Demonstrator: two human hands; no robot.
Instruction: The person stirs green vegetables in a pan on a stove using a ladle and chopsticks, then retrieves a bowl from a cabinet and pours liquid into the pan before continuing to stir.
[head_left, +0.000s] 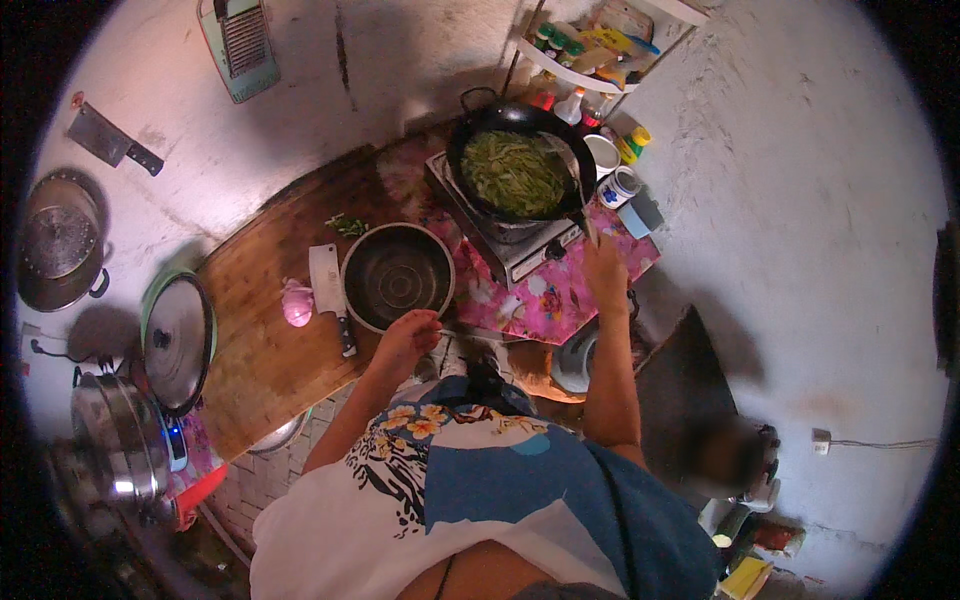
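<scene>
My right hand (606, 271) grips the handle of a metal spatula (576, 176), whose blade reaches into a black wok (517, 114). Cut green vegetables (511, 171), long and thin, fill the bottom of the wok. It sits on a gas stove (517, 262) with a control knob at the front. My left hand (409, 339), fingers curled, is at the front rim of a dark, round, empty pan (397, 274); whether it touches the rim is unclear. Left of that pan lies a cleaver (325, 281), beside a pink bundle (297, 301).
A wooden board (259, 247) and a pink floral cloth (517, 307) cover the counter. Green scraps (347, 225) lie behind the pan. Jars (619, 186) and bottles (570, 106) crowd the wok's right side, below a corner shelf (577, 67). A lidded pot (124, 442) stands left.
</scene>
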